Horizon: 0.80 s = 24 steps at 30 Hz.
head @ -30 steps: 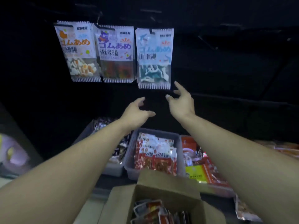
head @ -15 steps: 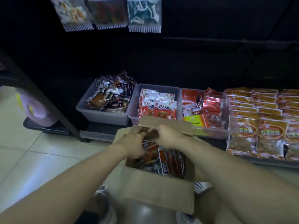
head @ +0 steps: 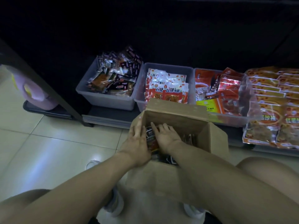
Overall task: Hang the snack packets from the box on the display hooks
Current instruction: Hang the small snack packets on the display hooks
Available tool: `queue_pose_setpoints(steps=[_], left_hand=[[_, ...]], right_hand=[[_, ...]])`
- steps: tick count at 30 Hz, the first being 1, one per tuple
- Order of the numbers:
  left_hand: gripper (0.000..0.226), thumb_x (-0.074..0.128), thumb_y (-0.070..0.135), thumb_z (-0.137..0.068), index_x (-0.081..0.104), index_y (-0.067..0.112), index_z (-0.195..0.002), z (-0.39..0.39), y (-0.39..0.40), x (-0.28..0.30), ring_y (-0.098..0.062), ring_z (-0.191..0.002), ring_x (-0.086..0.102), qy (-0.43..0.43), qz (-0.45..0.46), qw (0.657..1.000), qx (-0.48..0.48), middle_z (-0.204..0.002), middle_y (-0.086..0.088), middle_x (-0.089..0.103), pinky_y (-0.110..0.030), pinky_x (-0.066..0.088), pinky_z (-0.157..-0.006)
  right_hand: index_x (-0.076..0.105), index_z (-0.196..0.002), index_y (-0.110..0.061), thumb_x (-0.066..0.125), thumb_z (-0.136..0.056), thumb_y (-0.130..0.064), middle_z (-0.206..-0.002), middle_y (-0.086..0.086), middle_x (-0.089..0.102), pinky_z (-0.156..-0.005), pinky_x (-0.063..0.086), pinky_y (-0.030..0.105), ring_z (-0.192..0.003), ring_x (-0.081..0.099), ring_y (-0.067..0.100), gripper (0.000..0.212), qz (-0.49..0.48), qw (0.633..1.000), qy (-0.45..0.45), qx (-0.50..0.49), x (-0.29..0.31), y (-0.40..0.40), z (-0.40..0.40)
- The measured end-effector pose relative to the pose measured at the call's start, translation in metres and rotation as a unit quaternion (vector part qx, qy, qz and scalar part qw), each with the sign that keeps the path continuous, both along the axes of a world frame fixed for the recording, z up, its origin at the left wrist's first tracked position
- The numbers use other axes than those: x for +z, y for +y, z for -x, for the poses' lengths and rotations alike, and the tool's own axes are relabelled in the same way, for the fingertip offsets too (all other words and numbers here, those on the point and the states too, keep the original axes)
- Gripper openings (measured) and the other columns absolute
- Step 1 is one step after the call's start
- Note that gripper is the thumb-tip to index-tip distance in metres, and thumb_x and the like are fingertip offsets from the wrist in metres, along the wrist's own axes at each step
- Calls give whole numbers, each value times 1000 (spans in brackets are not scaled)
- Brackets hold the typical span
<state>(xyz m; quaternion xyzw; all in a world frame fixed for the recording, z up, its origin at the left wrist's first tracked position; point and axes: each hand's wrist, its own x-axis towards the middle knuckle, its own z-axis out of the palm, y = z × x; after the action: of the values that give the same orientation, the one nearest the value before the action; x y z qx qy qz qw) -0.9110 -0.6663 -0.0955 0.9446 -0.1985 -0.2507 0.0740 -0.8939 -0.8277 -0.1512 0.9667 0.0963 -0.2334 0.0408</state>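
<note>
The open cardboard box [head: 186, 120] sits in front of me, low between my knees. Dark and red snack packets [head: 150, 139] lie inside it. My left hand [head: 137, 143] is at the box's left wall, fingers straight and lying against the packets. My right hand [head: 166, 136] is inside the box, its fingers spread flat on top of the packets. The packets show in the gap between the two hands. The display hooks and the hung packets are out of view above.
Three grey bins of snacks stand on the low shelf behind the box: left [head: 90, 94], middle [head: 140, 96], right [head: 226, 122]. Orange packets [head: 267, 97] are stacked at the right. A black shelf post [head: 48, 81] and a purple object [head: 37, 92] are at the left, over tiled floor.
My hands came down from the hung packets into the box. The view tilted down, so the hooks left the frame. My hands now lie deeper among the packets at the box's left side.
</note>
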Motion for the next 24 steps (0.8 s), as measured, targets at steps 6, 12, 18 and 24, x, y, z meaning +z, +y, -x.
queue_pose_setpoints(steps=[6,12,18,24], left_hand=[[94,57,40,-101,1,7,-168,-2,6,6,-41,-163,-9,10,-11,1000,-20,-166,-8,-42,-44,14,-133],[93,60,36,-99,5,9,-168,-5,10,6,-40,-163,-8,21,-4,999,-29,-165,0,-46,-49,24,-130],[91,60,39,-100,6,12,-168,-4,9,11,-41,-163,-5,33,-5,999,-33,-167,-2,-43,-48,20,-131],[96,67,43,-95,12,17,-169,-15,12,17,-38,-164,0,69,8,997,-37,-170,4,-38,-51,25,-129]], right_hand=[[43,-150,-5,36,-108,-19,-146,19,49,-110,35,46,-134,42,36,46,44,998,-28,-23,-17,12,-6],[50,-151,-15,40,-108,-21,-154,19,41,-117,32,51,-142,37,39,45,59,998,15,26,-26,8,-3],[62,-137,-17,40,-108,-18,-140,16,64,-112,39,46,-132,57,35,37,49,998,-1,49,-19,8,-2],[72,-124,-16,48,-106,-14,-127,11,73,-95,51,39,-119,68,31,30,27,997,-32,68,3,-3,5]])
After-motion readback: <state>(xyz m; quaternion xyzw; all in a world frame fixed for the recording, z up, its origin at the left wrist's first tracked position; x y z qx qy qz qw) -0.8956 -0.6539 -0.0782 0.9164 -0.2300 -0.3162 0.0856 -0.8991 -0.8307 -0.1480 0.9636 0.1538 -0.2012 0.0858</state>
